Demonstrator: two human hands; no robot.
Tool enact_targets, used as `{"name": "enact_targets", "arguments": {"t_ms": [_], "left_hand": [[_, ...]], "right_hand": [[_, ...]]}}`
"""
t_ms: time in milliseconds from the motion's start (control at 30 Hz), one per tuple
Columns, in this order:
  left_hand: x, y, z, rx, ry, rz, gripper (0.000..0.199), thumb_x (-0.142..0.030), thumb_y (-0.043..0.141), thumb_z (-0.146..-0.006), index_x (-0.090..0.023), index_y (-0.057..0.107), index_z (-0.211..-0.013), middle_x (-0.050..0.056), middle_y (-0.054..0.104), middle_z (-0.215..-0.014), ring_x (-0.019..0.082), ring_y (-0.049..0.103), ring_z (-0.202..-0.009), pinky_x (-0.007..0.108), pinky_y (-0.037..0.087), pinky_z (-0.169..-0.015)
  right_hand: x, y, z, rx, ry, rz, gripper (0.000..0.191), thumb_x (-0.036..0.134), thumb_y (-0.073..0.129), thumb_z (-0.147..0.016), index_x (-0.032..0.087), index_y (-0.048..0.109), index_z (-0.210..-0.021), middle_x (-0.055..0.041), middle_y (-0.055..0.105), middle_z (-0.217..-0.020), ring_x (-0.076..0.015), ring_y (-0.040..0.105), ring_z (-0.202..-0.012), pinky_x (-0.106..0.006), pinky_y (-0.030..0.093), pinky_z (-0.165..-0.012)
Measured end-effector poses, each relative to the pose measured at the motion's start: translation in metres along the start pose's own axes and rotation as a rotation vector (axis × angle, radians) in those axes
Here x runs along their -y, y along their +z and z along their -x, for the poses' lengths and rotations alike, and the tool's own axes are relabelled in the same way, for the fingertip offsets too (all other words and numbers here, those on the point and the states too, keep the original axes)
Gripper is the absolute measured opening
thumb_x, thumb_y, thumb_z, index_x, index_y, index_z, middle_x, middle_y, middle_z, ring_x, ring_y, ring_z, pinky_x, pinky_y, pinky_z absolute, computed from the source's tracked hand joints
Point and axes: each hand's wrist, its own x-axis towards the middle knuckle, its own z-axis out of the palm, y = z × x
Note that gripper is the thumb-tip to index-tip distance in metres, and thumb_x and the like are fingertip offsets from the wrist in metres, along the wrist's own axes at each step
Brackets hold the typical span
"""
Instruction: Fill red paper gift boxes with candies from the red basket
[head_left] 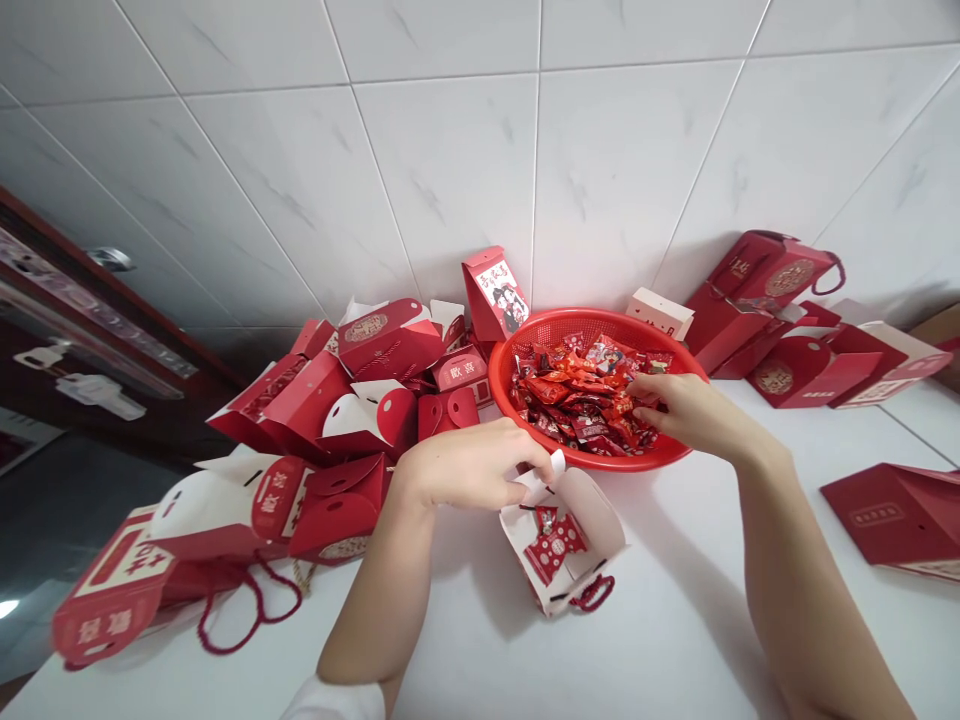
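Note:
A round red plastic basket (pixel 517 440) stands against the wall, filled with small wrapped candies (pixel 585 395), mostly red. My right hand (pixel 679 412) reaches over its right side, fingers bent down among the candies; whether they grip one is hidden. In front of the basket an open gift box (pixel 602 510) with a white inside holds a few red packets (pixel 555 545). A dark red cord handle (pixel 594 594) hangs at its near side. My left hand (pixel 487 468) pinches the raised white flap at the box's far left edge.
Many red gift boxes (pixel 390 340) crowd the table's left side, some open, one with a looped cord. More red boxes (pixel 814 370) stand at the back right, and another (pixel 900 515) lies at the right edge. Behind is a tiled wall (pixel 450 150).

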Motion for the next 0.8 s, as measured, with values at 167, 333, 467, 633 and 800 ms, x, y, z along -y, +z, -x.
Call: {"name": "enact_targets", "arguments": {"t_ms": [167,333,467,633,800], "left_hand": [[0.002,-0.001,-0.001,-0.014,0.032,0.082,0.02,-0.01,0.06,-0.079,-0.021,0.075,-0.087,0.0,0.072,-0.077,0.016,0.063,-0.073,0.023,0.041,-0.068],[-0.001,-0.002,-0.001,0.019,0.098,0.137,0.023,-0.008,0.055,-0.078,-0.02,0.074,-0.082,0.0,0.071,-0.074,0.015,0.061,-0.066,0.024,0.04,-0.063],[-0.006,-0.005,-0.001,0.067,0.104,0.136,0.021,-0.005,0.051,-0.077,-0.018,0.067,-0.074,-0.001,0.066,-0.068,0.012,0.053,-0.058,0.025,0.035,-0.058],[-0.006,-0.004,-0.004,0.08,0.115,0.139,0.021,-0.004,0.049,-0.078,-0.018,0.064,-0.073,0.0,0.068,-0.072,0.012,0.057,-0.06,0.026,0.034,-0.058],[-0.006,-0.002,-0.006,0.066,0.124,0.114,0.021,-0.005,0.054,-0.081,-0.018,0.07,-0.079,-0.001,0.071,-0.073,0.012,0.06,-0.062,0.024,0.037,-0.059]], "right_hand": [[0.0,0.01,-0.006,0.035,-0.065,-0.038,0.015,0.022,0.056,-0.086,0.021,0.07,-0.092,-0.0076,0.076,-0.093,-0.0248,0.069,-0.082,-0.032,0.049,-0.07],[0.01,0.014,-0.005,0.08,-0.174,-0.124,0.017,0.028,0.055,-0.089,0.023,0.071,-0.092,-0.0037,0.076,-0.084,-0.0222,0.068,-0.071,-0.031,0.048,-0.067],[0.002,0.016,-0.011,0.06,-0.116,-0.085,0.02,0.026,0.053,-0.09,0.021,0.071,-0.097,-0.0069,0.078,-0.096,-0.026,0.071,-0.083,-0.035,0.05,-0.076],[-0.022,0.028,-0.024,-0.286,0.006,-0.085,0.036,0.027,0.052,-0.089,0.016,0.067,-0.119,-0.0164,0.071,-0.126,-0.0342,0.066,-0.116,-0.046,0.05,-0.098],[-0.035,0.042,-0.038,-0.365,0.054,-0.127,0.049,0.029,0.053,-0.09,0.011,0.06,-0.135,-0.0201,0.064,-0.136,-0.035,0.059,-0.129,-0.052,0.045,-0.108]]}}
